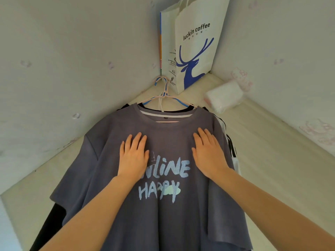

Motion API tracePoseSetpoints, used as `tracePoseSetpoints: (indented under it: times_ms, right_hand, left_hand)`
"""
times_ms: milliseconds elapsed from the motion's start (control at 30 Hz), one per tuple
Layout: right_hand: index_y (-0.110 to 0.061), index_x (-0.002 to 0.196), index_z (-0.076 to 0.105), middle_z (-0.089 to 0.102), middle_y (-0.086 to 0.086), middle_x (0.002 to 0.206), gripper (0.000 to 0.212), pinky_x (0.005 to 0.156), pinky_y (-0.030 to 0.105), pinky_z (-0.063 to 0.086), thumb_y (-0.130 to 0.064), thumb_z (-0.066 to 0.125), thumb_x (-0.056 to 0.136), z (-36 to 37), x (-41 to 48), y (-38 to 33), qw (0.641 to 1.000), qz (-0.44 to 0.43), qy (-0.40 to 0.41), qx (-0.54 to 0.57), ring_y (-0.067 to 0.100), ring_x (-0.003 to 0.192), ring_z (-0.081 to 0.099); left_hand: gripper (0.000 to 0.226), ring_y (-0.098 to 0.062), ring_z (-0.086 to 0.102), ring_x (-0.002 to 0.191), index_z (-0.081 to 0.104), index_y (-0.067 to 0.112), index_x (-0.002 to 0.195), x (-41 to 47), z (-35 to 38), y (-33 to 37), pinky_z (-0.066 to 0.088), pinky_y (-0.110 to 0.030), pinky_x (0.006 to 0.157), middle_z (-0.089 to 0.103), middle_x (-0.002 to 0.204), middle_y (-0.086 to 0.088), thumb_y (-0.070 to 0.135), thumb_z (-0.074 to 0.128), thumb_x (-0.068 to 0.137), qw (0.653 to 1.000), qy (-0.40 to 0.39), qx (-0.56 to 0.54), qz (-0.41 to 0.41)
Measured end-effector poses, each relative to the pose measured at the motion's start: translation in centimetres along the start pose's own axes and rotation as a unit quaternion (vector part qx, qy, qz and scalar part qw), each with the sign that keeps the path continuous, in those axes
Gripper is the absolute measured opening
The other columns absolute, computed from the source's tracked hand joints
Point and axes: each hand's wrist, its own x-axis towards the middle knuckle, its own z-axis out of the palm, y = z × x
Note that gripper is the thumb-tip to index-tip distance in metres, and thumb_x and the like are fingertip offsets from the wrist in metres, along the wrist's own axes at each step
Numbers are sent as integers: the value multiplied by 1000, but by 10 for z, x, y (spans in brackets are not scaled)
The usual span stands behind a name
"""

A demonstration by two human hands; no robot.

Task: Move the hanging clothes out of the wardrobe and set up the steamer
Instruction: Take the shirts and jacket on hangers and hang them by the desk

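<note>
Lying flat: grey-blue T-shirt (181, 211), pale lettering, on hangers (164, 96) | left hand (134, 156), right hand (208, 153) spread wide, palms down

A pale bed (272, 160) carries stacked shirts (163, 214) on hangers, a paper bag (195, 51) and, apparently, a tissue pack (223, 98).
</note>
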Motion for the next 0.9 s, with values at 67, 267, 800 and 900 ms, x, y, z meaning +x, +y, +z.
tracePoseSetpoints:
  times_ms: [67,267,800,900]
  right_hand:
    - [-6,145,32,28,16,154,54,116,45,21,-29,44,99,3,-22,-6,1000,1,-6,4,34,143,23]
    - [-10,150,23,18,11,158,56,118,39,13,-33,38,101,13,-88,-29,999,14,-28,33,30,147,12]
    - [-4,122,62,67,12,117,52,94,45,52,-30,74,79,49,-262,-119,995,95,35,6,33,115,60]
    - [-4,117,65,70,12,111,54,88,44,56,-29,80,72,58,-306,-142,992,115,43,8,33,109,64]
  left_hand:
    - [48,-33,28,140,41,15,142,-20,3,7,24,-51,114,35,151,-8,30,46,97,1000,-8,-14,-5]
    - [45,-34,41,132,48,12,137,-81,11,14,33,-51,109,47,142,-8,27,52,95,1000,-1,-28,9]
    - [43,-22,43,131,47,16,138,-256,8,-6,31,-40,111,52,138,-1,28,48,97,990,-51,-111,67]
    - [42,-23,47,128,50,15,135,-295,10,-14,33,-40,109,54,136,-2,25,53,95,986,-50,-124,95]
